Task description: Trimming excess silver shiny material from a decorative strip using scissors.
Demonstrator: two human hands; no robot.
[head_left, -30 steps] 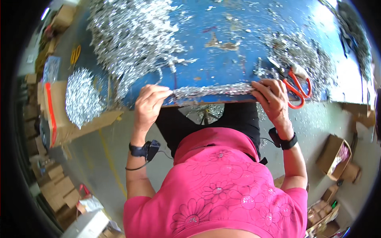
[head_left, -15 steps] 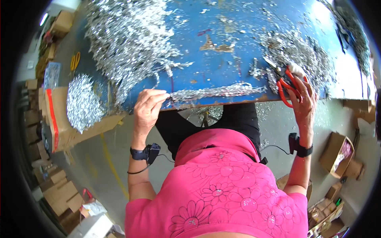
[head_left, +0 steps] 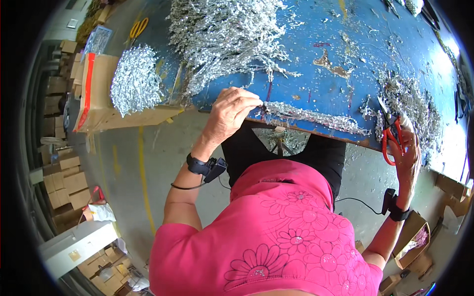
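A narrow bundle of silver tinsel strands (head_left: pixel 313 117) lies along the near edge of the blue table. At its left end my left hand (head_left: pixel 232 111) is closed in a pinch, fingertips on the ends of the strands. My right hand (head_left: pixel 409 155) grips red-handled scissors (head_left: pixel 393 135), its fingers through and around the handles. The scissor blades point away from me and look partly spread, close to a heap of short silver scraps (head_left: pixel 414 101). White wrapping covers part of a finger on that hand. Beyond my left hand spreads a large pile of silver tinsel (head_left: pixel 227 37).
A cardboard box (head_left: pixel 98 91) with red tape stands against the table's left side, and a silver tinsel bunch (head_left: pixel 136 81) hangs over it. Yellow-handled scissors (head_left: pixel 138 28) lie behind. Silver bits litter the blue table (head_left: pixel 321 89). Cartons (head_left: pixel 69 182) are stacked at far left.
The whole view has swung, so table and hands appear shifted right. My left hand keeps its pinch at the bundle's end, and my right hand still holds the scissors by the scrap heap.
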